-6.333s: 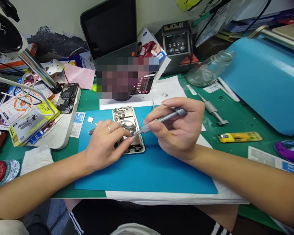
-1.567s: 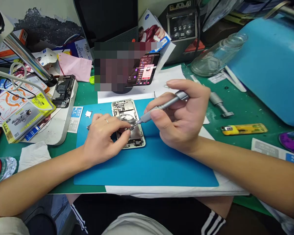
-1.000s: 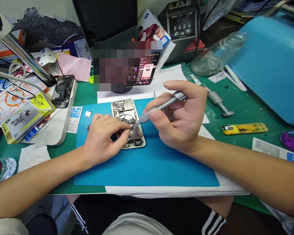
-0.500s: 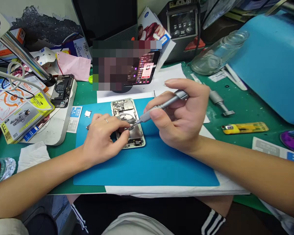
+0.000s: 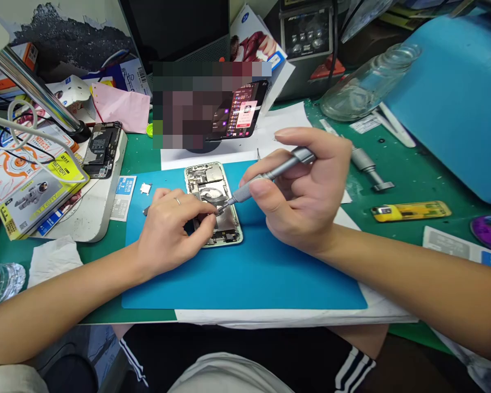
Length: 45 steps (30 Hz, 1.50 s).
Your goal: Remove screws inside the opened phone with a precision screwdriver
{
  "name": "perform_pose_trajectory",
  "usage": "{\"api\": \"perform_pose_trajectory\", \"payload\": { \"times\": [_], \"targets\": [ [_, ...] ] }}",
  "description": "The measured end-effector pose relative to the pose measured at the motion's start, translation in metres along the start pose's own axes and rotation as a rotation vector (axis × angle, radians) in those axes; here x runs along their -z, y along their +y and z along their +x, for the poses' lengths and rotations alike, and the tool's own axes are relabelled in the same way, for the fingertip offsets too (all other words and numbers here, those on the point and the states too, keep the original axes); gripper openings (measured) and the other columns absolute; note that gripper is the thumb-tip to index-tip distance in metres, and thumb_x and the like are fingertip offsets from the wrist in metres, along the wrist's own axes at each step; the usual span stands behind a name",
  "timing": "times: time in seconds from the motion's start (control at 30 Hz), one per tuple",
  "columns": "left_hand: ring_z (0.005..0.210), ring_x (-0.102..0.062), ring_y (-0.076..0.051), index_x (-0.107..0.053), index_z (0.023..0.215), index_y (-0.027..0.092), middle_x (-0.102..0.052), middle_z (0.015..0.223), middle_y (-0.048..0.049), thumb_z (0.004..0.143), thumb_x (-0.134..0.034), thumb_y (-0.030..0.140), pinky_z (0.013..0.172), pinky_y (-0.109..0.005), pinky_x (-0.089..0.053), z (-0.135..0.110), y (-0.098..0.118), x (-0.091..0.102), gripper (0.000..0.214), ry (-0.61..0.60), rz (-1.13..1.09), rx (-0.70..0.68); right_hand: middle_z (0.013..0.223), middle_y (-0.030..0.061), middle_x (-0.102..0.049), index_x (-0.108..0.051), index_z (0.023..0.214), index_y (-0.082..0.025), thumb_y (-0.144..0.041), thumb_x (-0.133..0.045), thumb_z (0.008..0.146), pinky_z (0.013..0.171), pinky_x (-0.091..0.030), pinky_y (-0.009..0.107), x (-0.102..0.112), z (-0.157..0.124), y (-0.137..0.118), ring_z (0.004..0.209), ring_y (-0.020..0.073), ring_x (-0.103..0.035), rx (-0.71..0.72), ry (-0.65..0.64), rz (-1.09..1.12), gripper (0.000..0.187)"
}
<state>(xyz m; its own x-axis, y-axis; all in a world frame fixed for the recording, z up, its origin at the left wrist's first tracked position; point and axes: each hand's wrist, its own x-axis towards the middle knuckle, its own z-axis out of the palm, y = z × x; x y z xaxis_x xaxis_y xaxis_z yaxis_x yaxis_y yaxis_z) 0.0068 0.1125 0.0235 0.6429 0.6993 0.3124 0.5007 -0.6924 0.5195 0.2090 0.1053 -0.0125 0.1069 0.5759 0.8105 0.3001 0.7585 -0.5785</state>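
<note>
An opened phone (image 5: pixel 228 221) lies on a blue mat (image 5: pixel 237 278), its inner parts showing. My right hand (image 5: pixel 306 191) grips a grey precision screwdriver (image 5: pixel 270 173), tilted so its tip points down-left toward the phone's middle. Over the phone's left edge, my left hand (image 5: pixel 172 224) has thumb and forefinger close together at the screwdriver's tip. A small part seems pinched there, too small and covered to name. A small silvery metal piece (image 5: pixel 145 188) rests on the mat left of the phone.
A propped-up phone (image 5: pixel 245 112) stands behind the mat. At left, battery boxes (image 5: pixel 45 196) and another opened phone (image 5: pixel 103 150) rest on a white base. To the right are a glass jar (image 5: pixel 364 87), a second grey tool (image 5: pixel 370 166), white tweezers (image 5: pixel 395 125) and a yellow-handled tool (image 5: pixel 411 211).
Both hands hold nearly the same pose, with the screwdriver still angled at the fingertips. The whole view has shifted very slightly.
</note>
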Motion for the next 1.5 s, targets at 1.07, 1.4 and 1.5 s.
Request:
{"api": "perform_pose_trajectory", "payload": {
  "times": [1.07,1.4,1.5],
  "targets": [
    [0.074,-0.063,-0.016,-0.070,0.089,0.021,-0.076,0.083,0.0010,0.090,-0.053,0.021,0.078,-0.038,-0.035,0.001,0.000,0.001,0.016,-0.005,-0.037,0.023,0.124,0.0026,-0.054,-0.052,0.135,-0.037,-0.023,-0.069,0.089,0.064,-0.064,0.028,0.001,0.001,-0.003,0.070,0.0097,-0.068,0.005,-0.016,0.016,0.051],
    [0.099,-0.058,-0.023,-0.067,0.103,0.022,-0.072,0.102,-0.0025,0.089,-0.052,0.022,0.087,-0.041,-0.039,0.004,-0.004,0.004,0.020,0.010,0.075,0.009,0.130,0.0040,-0.052,-0.048,0.140,-0.030,-0.016,-0.068,0.089,0.070,-0.062,0.026,0.002,-0.002,-0.006,0.075,0.0071,-0.067,0.001,-0.077,0.070,0.057],
    [0.110,-0.056,-0.026,-0.064,0.110,0.021,-0.068,0.116,-0.0053,0.086,-0.056,0.024,0.096,-0.044,-0.038,0.006,-0.010,0.005,0.025,0.005,0.141,-0.037,0.104,0.0004,-0.063,-0.047,0.141,-0.029,-0.017,-0.071,0.087,0.067,-0.061,0.025,0.003,-0.004,-0.010,0.072,0.0093,-0.066,0.006,-0.148,0.129,0.059]
  ]
}}
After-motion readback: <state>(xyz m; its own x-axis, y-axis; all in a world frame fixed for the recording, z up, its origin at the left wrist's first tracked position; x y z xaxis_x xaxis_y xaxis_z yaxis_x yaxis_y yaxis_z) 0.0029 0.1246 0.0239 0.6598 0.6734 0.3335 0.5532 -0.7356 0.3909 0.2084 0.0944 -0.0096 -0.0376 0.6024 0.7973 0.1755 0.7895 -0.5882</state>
